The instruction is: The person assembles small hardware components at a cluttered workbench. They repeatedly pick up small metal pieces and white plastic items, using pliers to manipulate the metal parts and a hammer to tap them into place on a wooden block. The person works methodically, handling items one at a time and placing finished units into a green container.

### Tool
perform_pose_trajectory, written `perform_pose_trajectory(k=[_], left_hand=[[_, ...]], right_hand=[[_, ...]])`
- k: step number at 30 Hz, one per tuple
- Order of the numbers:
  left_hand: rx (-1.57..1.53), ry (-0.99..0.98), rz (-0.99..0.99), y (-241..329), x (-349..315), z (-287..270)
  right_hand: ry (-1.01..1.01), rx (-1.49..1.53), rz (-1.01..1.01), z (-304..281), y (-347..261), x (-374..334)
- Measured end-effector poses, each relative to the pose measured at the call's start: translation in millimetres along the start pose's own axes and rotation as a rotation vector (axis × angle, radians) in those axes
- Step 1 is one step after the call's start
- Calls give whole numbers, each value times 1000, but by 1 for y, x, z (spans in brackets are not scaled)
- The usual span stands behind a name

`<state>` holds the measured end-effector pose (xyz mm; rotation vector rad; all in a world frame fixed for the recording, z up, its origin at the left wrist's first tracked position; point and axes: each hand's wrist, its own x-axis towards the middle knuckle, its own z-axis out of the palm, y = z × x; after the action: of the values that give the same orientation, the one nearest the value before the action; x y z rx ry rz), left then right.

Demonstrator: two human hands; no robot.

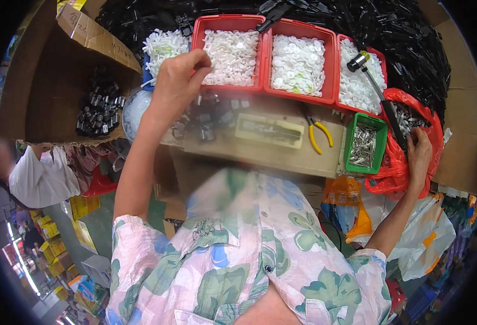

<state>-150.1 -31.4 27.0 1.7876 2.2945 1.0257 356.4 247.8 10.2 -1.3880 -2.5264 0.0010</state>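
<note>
Two bare hands reach among small parts, a hammer (387, 108) beside the right hand (420, 151).
In the head view, the hammer's long axis slants from near the right hand forward and leftward, its round head farthest; before the left hand (174, 80), white plastic pieces (230, 57) fill a smooth red bin (233, 87); left fingers bend narrowly, right ones curl at a crinkled red bag (394, 165); I cannot tell whether either grips something.
</note>
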Motion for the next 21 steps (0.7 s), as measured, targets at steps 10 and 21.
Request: perform_pose_trajectory(k=[10,21], left_hand=[[215,41,-144,-15,-73,-89],[371,-155,-177,-52,-113,-60]], right_hand=[[10,67,-70,-4,15,11],[81,150,-130,-44,-52,3]])
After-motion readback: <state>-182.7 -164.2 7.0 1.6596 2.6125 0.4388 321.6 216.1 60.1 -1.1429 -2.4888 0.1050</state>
